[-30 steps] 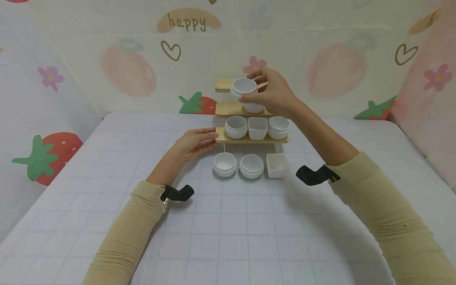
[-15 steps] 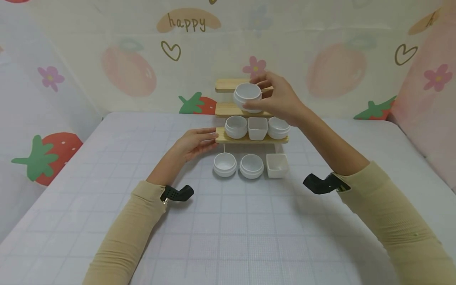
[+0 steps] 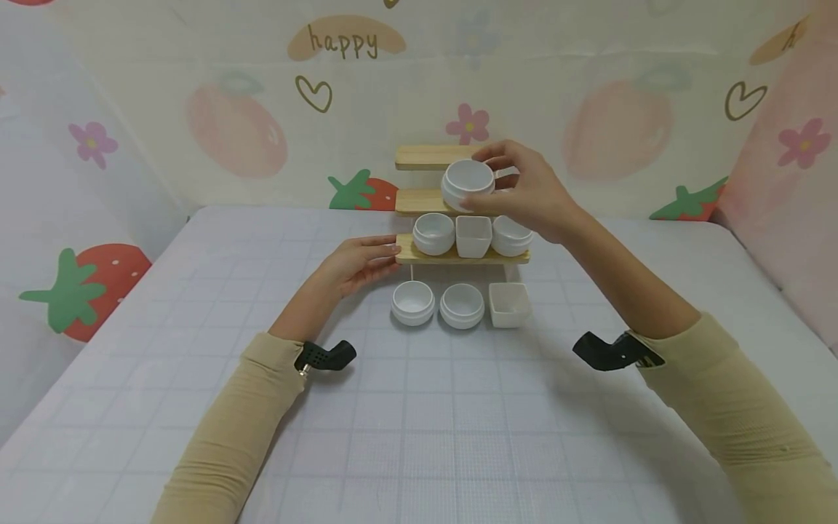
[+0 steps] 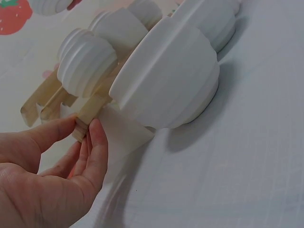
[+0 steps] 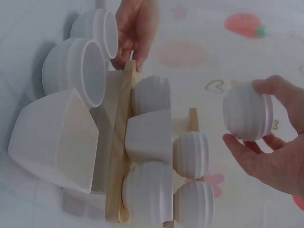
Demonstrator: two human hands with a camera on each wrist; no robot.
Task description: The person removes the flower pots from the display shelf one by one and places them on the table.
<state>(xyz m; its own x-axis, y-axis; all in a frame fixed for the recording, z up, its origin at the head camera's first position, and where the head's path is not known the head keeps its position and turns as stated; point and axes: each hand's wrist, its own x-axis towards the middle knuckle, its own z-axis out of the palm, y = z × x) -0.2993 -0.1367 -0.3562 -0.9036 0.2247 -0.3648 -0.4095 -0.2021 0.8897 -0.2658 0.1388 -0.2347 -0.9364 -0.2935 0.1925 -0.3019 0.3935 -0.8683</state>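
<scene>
My right hand (image 3: 533,191) holds a white round ribbed bowl (image 3: 466,195) by its side, thumb in front and fingers behind, in front of the upper boards of a tiered wooden shelf stand (image 3: 425,158). My left hand (image 3: 358,266) pinches the left end of the lowest board (image 4: 90,108) between thumb and fingers. That board bears a round bowl (image 3: 433,236), a square bowl (image 3: 474,238) and another round bowl (image 3: 513,236). Two round bowls (image 5: 191,154) stand on the middle board in the right wrist view; in the head view the held bowl and right hand mostly hide them.
On the white gridded table (image 3: 406,422), before the stand, are a round bowl (image 3: 413,304), a second round bowl (image 3: 462,307) and a square bowl (image 3: 510,306) in a row. A fruit-printed cloth wall (image 3: 236,131) rises behind the stand.
My right hand has carried the round bowl rightward and lower, from before the top board to before the middle board. The left hand stays at the lowest board's end.
</scene>
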